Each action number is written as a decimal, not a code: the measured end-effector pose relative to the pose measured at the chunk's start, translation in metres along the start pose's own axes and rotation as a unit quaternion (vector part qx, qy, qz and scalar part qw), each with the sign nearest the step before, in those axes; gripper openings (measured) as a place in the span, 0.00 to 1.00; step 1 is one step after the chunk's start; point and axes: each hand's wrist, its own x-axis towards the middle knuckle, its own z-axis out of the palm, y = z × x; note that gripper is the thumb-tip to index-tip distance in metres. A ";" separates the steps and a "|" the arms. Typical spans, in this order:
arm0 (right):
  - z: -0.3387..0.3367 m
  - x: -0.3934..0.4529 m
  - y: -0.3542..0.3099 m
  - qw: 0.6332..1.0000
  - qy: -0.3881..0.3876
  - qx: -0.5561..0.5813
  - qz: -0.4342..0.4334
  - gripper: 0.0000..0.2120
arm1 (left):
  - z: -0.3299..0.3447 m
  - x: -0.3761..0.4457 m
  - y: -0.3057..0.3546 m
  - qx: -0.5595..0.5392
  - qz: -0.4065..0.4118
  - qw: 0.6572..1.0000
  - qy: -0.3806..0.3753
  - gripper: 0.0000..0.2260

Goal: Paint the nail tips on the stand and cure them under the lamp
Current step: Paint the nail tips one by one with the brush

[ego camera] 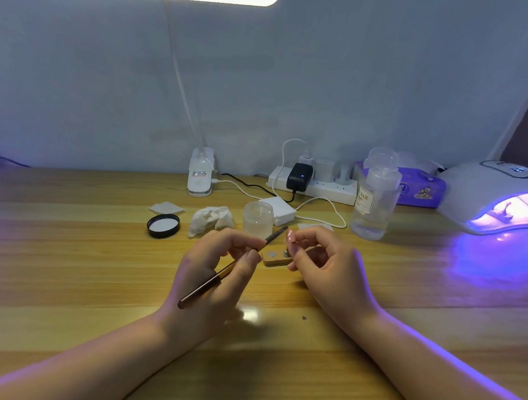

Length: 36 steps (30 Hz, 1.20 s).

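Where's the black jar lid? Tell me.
In the head view, the black jar lid lies on the wooden table, left of centre, beside the crumpled tissue and beyond the left hand.

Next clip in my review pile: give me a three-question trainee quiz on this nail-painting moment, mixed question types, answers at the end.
1. True or false: the curing lamp at the right edge of the table is lit.
2. Which hand grips the brush?
A. left hand
B. right hand
C. neither
3. Fill in: the black lid lies to the ___ of the crumpled tissue, as the camera sees it.

Key
1. True: violet light glows from its opening onto the table.
2. A: the left hand holds the brush, its tip pointing at the nail tip held by the right hand above the wooden stand.
3. left
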 end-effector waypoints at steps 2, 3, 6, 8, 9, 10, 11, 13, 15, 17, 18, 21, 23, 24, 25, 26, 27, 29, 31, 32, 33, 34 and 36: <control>0.000 0.000 0.000 1.000 0.002 -0.006 -0.004 0.06 | 0.000 0.000 0.001 0.000 0.000 1.000 -0.002 0.09; 0.000 0.000 -0.001 1.000 0.003 -0.012 -0.007 0.06 | 0.000 0.001 0.001 -0.001 0.001 1.000 -0.004 0.10; -0.001 -0.001 -0.001 1.000 0.004 -0.029 -0.006 0.06 | -0.002 0.001 0.003 -0.015 0.000 1.000 -0.011 0.10; -0.001 -0.001 -0.002 0.999 0.008 -0.035 -0.001 0.06 | -0.003 0.001 0.004 -0.030 -0.014 0.999 -0.010 0.09; 0.000 -0.001 -0.002 0.999 0.010 -0.036 -0.001 0.06 | -0.004 0.001 0.005 -0.035 -0.019 0.999 -0.011 0.08; 0.000 -0.001 -0.003 0.999 0.012 -0.036 -0.001 0.05 | -0.004 0.000 0.005 -0.035 -0.020 0.999 -0.011 0.08; 0.000 -0.001 -0.003 0.999 0.013 -0.035 0.000 0.05 | -0.005 -0.001 0.005 -0.033 -0.016 0.999 -0.010 0.09; -0.001 -0.001 -0.003 0.999 0.015 -0.040 -0.003 0.05 | -0.003 0.000 0.006 -0.026 -0.009 1.000 -0.004 0.09; -0.001 -0.001 -0.003 0.999 0.020 -0.047 -0.008 0.07 | 0.000 0.002 0.005 -0.018 -0.017 1.000 0.005 0.09; -0.001 -0.001 -0.004 0.998 0.027 -0.051 -0.010 0.07 | 0.001 0.002 0.005 -0.009 -0.023 1.000 0.008 0.10; -0.001 -0.001 -0.004 0.998 0.028 -0.056 -0.011 0.07 | 0.001 0.002 0.005 -0.005 -0.018 1.000 0.004 0.10; -0.001 -0.001 -0.004 0.998 0.028 -0.063 -0.009 0.06 | -0.001 0.001 0.006 0.004 0.003 1.000 -0.012 0.09; -0.002 -0.001 -0.003 0.998 0.032 -0.053 0.002 0.06 | -0.002 0.001 0.006 -0.005 0.000 1.000 -0.012 0.09; -0.003 -0.001 -0.003 0.998 0.032 -0.048 0.007 0.06 | -0.002 0.000 0.006 -0.009 -0.004 1.000 -0.009 0.10; -0.003 -0.001 -0.003 0.999 0.031 -0.043 0.011 0.06 | -0.002 0.000 0.006 -0.014 -0.009 1.000 -0.005 0.10; -0.003 -0.001 -0.003 0.999 0.030 -0.039 0.014 0.06 | -0.002 -0.001 0.006 -0.017 -0.013 1.000 0.001 0.10; -0.003 0.000 -0.003 0.999 0.028 -0.038 0.015 0.06 | -0.003 -0.001 0.006 -0.018 -0.015 1.000 0.005 0.10; -0.003 0.000 -0.003 0.999 0.024 -0.040 0.014 0.06 | -0.001 0.000 0.006 -0.008 -0.015 1.000 0.009 0.10; -0.003 0.000 -0.003 0.999 0.018 -0.038 0.011 0.06 | 0.000 0.001 0.005 -0.002 -0.025 1.000 0.003 0.11; -0.003 0.000 -0.003 0.999 0.015 -0.034 0.011 0.06 | 0.000 0.001 0.005 -0.003 -0.028 1.000 -0.003 0.11; -0.003 0.000 -0.003 0.999 0.012 -0.027 0.013 0.06 | -0.001 0.001 0.004 -0.005 -0.025 1.000 -0.010 0.10; -0.003 0.000 -0.002 1.000 0.013 -0.018 0.018 0.07 | -0.002 0.001 0.004 -0.009 -0.020 1.000 -0.018 0.09; -0.004 0.001 -0.002 0.999 0.021 0.004 0.036 0.05 | -0.002 0.000 0.004 -0.019 -0.010 1.000 -0.021 0.09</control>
